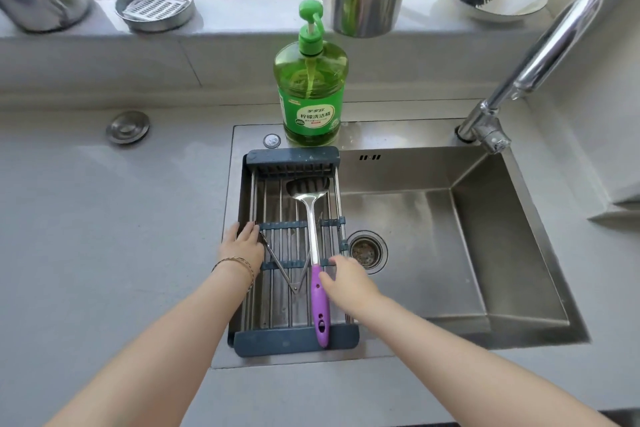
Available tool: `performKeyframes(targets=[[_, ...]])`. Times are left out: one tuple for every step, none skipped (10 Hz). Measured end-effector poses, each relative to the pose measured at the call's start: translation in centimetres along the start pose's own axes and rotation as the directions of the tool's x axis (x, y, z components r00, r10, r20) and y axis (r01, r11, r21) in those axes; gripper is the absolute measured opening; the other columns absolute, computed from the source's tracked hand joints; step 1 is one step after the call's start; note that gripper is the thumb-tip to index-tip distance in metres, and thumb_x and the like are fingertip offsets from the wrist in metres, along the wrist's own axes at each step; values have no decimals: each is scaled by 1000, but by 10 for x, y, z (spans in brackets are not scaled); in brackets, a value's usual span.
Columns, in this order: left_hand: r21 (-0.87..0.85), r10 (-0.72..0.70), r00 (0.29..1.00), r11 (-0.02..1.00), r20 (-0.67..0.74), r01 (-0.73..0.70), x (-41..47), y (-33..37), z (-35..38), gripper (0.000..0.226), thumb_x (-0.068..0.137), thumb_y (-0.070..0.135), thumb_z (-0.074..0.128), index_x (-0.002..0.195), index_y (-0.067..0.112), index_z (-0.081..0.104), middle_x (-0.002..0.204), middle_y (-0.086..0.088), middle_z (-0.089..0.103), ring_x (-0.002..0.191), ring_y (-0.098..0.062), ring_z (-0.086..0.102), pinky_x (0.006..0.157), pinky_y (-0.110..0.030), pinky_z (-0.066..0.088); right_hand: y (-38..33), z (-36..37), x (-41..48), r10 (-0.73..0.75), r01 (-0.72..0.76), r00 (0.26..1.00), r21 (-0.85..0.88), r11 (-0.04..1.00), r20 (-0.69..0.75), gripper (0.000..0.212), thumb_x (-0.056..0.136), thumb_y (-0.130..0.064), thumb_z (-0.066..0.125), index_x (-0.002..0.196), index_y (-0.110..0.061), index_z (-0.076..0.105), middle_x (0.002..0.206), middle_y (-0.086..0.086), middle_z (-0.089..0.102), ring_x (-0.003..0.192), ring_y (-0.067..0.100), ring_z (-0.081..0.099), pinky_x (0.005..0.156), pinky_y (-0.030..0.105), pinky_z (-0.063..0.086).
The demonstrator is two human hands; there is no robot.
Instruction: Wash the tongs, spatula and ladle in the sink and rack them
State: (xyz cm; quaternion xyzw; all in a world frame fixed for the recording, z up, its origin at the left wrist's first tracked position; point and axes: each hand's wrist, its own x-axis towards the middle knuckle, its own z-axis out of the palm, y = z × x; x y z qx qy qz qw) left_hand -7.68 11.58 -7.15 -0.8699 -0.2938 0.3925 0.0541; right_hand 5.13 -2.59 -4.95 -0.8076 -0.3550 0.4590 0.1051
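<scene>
Left hand [242, 244]: your fingers lie straight and close together on the left rail of the rack [294, 343], just beside the far tip of the tongs [277, 262]. I cannot tell whether they touch that tip.
Right hand [346, 276]: your fingers are loosely spread and reach left to the purple handle of the spatula [311, 229]. They are at or on the handle, but nothing is curled round it.
Spatula: it lies lengthwise on the rack with the blade at the far end. The handle end rests over the rack's near bar.
Tongs: they lie on the rack left of the spatula, splayed in a V with the hinge near you. One arm runs under the spatula shaft.
Ladle: not in view.
Rack: it spans the left part of the sink [450, 253], with the drain just to its right.
Handling, spatula: it is likely stiff and light, and slick if wet. Take it by the purple grip, not by the thin steel shaft.
Handling, tongs: the steel is thin and springy. Hold them near the hinge, or pinch both arms together so they don't snag the rack bars.
Soap bottle [311, 90]: it stands on the sink ledge, just beyond the rack's far end.
</scene>
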Motion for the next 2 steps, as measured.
performKeyframes(targets=[[-156,-51,997,987,-54,42,-9,13,-24,49,88,15,52,135,13,40,149,-12,31,132,-22,39,117,-39,14,19,-31,-4,39,-2,984,-209,978,174,38,93,-23,40,122,-4,54,107,12,62,99,26,62,84,29,46],[-398,-52,987,911,153,109,-21,30,-53,27,93,23,44,114,10,55,109,-4,60,95,-20,59,88,-31,48,39,-65,-17,148,-55,966,-390,919,213,30,89,-21,38,97,-1,59,73,9,57,54,19,57,60,25,45]])
